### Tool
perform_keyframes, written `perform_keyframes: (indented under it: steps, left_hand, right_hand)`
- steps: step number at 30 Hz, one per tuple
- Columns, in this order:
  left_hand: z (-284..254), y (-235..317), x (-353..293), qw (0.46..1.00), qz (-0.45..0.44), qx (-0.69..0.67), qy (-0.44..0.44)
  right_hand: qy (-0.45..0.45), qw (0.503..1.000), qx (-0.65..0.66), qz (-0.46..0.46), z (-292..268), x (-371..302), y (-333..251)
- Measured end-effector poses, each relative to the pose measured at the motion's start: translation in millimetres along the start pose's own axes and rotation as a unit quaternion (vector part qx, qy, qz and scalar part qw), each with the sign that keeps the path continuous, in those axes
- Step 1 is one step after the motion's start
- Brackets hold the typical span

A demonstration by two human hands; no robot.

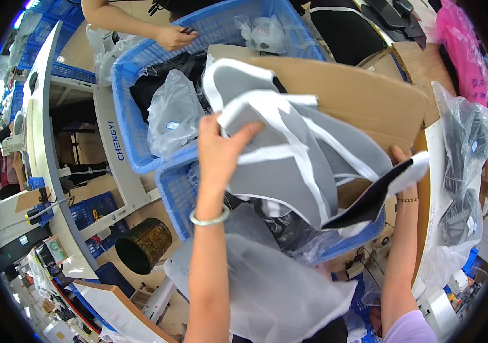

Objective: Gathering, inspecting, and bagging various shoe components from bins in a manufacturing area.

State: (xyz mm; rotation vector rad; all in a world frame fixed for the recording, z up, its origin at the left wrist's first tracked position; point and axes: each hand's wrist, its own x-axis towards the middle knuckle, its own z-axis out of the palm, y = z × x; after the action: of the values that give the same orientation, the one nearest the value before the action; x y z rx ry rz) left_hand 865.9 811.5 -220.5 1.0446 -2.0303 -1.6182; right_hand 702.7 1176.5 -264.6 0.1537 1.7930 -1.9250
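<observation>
A stack of grey curved fabric pieces [278, 183] with white edging is raised over the blue crates. My left hand [221, 148] pinches its left side between thumb and fingers. At the other end, my right hand [407, 171] grips the stack by a turned-up black and white end [378, 191], which partly hides the fingers. Behind the stack stands a brown cardboard sheet [352, 94]. Below my hands a large cloudy plastic bag [267, 280] lies across my lap, over the near blue crate's [172, 191] front.
The far blue crate [127, 114] holds black pieces and a clear plastic bag [175, 111]. Another person's hand [175, 38] is above its far side. A dark round bin [144, 246] stands beside a white table frame [110, 148]. Bagged dark pieces [464, 148] hang at the right.
</observation>
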Motion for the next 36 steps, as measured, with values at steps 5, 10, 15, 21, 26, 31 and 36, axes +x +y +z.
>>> perform_keyframes:
  steps: [5, 10, 15, 21, 26, 31, 36]
  left_hand:
    - [-67.7, -16.1, 37.3, 0.995, -0.094, 0.025, 0.009]
    - [-103.6, -38.1, 66.0, 0.975, -0.209, 0.051, 0.061]
    - [-138.9, -122.8, 62.7, 0.968, -0.183, 0.105, 0.134]
    - [-98.4, -109.6, 49.5, 0.975, -0.175, -0.057, 0.12]
    - [-109.4, -117.5, 40.9, 0.978, -0.143, -0.072, 0.136]
    - [-100.3, -108.4, 45.3, 0.976, -0.083, -0.129, 0.155]
    - [-115.9, -95.0, 56.3, 0.974, -0.078, -0.137, 0.16]
  right_hand:
    - [-0.097, 0.993, 0.0, 0.072, 125.3, 22.3, -0.4]
    - [-0.055, 0.991, -0.119, 0.013, 184.7, 78.8, -1.4]
    - [0.015, 0.996, -0.075, 0.035, 156.4, 23.1, 60.2]
    - [-0.126, 0.911, -0.342, 0.194, 99.5, -41.3, 67.5]
    - [-0.06, 0.991, -0.084, 0.081, 87.7, -50.5, 8.2]
    - [-0.105, 0.948, -0.301, -0.014, 152.7, 25.5, -8.3]
    - [-0.09, 0.975, -0.201, -0.011, 191.3, 11.1, 30.3]
